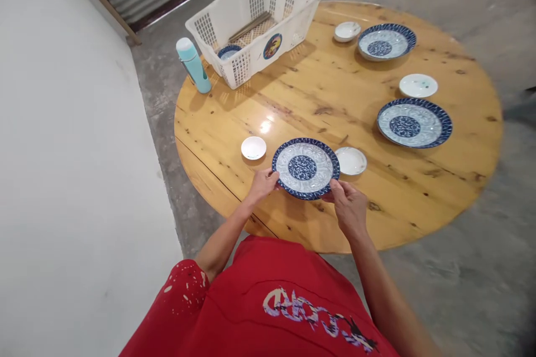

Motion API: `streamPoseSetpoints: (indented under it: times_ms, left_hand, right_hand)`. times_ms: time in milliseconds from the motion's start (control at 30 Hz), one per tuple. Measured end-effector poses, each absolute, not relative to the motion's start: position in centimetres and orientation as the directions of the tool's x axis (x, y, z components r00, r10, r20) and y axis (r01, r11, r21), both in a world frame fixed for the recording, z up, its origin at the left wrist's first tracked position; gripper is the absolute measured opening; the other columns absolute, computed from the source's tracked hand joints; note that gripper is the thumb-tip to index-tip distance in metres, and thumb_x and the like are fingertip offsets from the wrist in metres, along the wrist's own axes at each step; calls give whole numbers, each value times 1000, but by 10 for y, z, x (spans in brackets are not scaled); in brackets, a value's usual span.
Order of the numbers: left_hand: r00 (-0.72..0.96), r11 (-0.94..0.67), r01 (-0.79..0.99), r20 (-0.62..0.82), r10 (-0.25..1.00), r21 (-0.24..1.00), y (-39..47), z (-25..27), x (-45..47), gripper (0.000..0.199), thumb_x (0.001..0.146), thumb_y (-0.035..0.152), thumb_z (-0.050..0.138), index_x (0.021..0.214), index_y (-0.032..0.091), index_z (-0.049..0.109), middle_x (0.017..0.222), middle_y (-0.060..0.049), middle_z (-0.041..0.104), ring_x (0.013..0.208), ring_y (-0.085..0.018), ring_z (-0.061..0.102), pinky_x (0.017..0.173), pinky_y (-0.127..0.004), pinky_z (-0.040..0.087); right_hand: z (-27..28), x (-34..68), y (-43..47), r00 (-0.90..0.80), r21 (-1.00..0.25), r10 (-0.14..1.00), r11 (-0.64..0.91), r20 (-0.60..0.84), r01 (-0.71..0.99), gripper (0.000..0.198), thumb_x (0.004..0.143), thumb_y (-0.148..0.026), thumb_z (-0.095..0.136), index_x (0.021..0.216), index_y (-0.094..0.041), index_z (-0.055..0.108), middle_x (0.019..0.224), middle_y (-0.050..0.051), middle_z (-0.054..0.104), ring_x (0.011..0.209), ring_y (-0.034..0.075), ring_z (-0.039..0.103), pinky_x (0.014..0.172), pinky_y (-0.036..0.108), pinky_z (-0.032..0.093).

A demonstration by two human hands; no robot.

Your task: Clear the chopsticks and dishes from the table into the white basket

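Note:
Between my two hands is a blue-and-white patterned plate point(302, 168), face up over the near part of the round table. My left hand point(264, 184) grips its left rim, thumb on top. On the lower right rim, my right hand point(348, 203) pinches the edge, its other fingers hidden underneath. Whether the plate touches the wood, I cannot tell. A small white dish point(352, 161) lies just behind its right side, partly covered by it. To the left of the plate sits a small white bowl point(253, 148).
A white plastic basket point(288, 39) holding chopsticks point(251, 26) and a blue-rimmed dish point(229, 52) stands at the back left, beside a light-blue bottle point(195, 65). On the wooden table point(318, 89), two more patterned plates point(414, 122) and two small white dishes point(419, 85) lie right.

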State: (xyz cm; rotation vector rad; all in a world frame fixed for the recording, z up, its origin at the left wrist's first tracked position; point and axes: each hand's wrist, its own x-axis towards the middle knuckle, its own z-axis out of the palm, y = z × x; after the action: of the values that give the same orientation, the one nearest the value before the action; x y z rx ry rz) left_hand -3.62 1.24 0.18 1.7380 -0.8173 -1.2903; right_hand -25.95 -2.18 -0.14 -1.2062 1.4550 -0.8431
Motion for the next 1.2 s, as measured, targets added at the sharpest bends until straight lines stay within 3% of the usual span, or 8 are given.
streamPoseSetpoints:
  times_ms: [200, 433, 633, 833, 1033, 1200]
  left_hand:
    - [222, -520, -295, -471, -854, 802, 8, -10, -49, 26, 89, 26, 50, 68, 17, 63, 64, -1, 68, 67, -17, 66, 71, -26, 54]
    - [220, -515, -483, -471, -854, 708, 0, -2, -47, 29, 90, 28, 51, 62, 21, 56, 56, 0, 66, 72, -18, 68, 72, -24, 50]
    - [249, -552, -523, -503, -828, 649, -4, 4, -44, 33, 90, 30, 52, 58, 21, 54, 59, 0, 68, 71, -18, 67, 67, -23, 47]
    - [304, -533, -633, -453, -838, 561, -6, 2, -41, 37, 88, 31, 55, 52, 21, 50, 59, -3, 66, 73, -21, 66, 68, -27, 45]
    - [349, -515, -633, -382, -856, 578, -6, -8, -37, 39, 85, 32, 61, 49, 21, 47, 54, -3, 56, 74, -22, 63, 70, -27, 40]
    - [333, -496, -696, -378, -864, 520, -4, -9, -33, 41, 86, 37, 57, 50, 21, 45, 57, -4, 56, 71, -23, 62, 68, -29, 38]
  right_hand:
    - [-39, -284, -19, 16, -844, -953, 260, -303, -469, 46, 82, -61, 58, 74, -16, 66, 61, 9, 67, 61, 26, 65, 58, 33, 53]
    - [-54, -291, -23, 54, -755, -957, 189, -285, -628, 48, 84, -63, 51, 66, -20, 62, 56, 10, 65, 62, 28, 64, 60, 33, 48]
    - [-54, -291, -28, 85, -682, -953, 146, -292, -717, 49, 82, -65, 45, 57, -23, 54, 51, 9, 60, 57, 26, 59, 57, 32, 39]
    - [-49, -290, -30, 144, -643, -964, 35, -223, -765, 49, 81, -63, 43, 51, -25, 41, 48, 6, 51, 49, 18, 45, 53, 31, 26]
    - [-52, -287, -31, 150, -608, -965, 13, -216, -794, 55, 83, -70, 36, 53, -24, 38, 49, 4, 46, 49, 17, 41, 53, 30, 24]
    - [-53, -284, -31, 160, -611, -968, -7, -196, -792, 56, 83, -72, 36, 53, -24, 40, 49, 5, 48, 50, 17, 44, 54, 30, 25]
